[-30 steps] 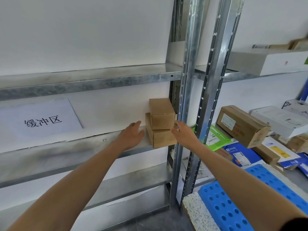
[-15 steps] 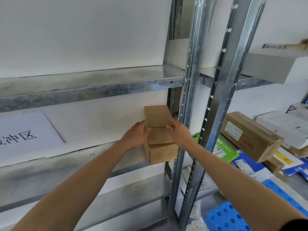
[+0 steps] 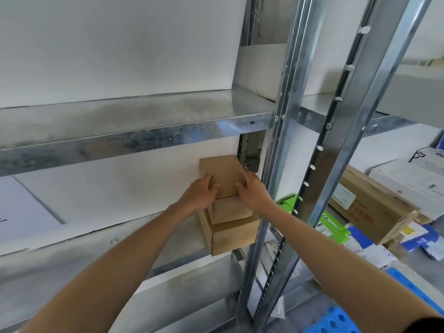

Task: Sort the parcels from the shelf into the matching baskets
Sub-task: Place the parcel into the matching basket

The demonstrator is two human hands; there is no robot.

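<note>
- Left hand (image 3: 200,192): fingers curled over the left edge of the small brown cardboard box (image 3: 222,176), gripping it.
- Right hand (image 3: 252,191): curled over the opposite edge of the same box, squeezing towards the left hand; the knuckles lie just left of the grey galvanised steel upright post (image 3: 283,140).
- Small brown cardboard box: the parcel in hand, plain, no label showing. It rests on the larger brown cardboard box (image 3: 234,234), just left of the post.
- Step, as judged: lifting the top parcel off the stack. Keep the pressure even from both sides and raise it straight before drawing it back, so that the box beneath is not dragged along.
- Larger brown cardboard box: its front corner overhangs the lip of the dull galvanised steel shelf board (image 3: 72,255) left of the post. A sideways tug could tip it off.
- Clearance: little room on the post side, so bring the right wrist out clear of the post.
- Right of the post: long brown carton with a white label (image 3: 367,203) and a green packet (image 3: 329,224), untouched.
- Baskets: none in view. The destination cannot be told until a label is read.
</note>
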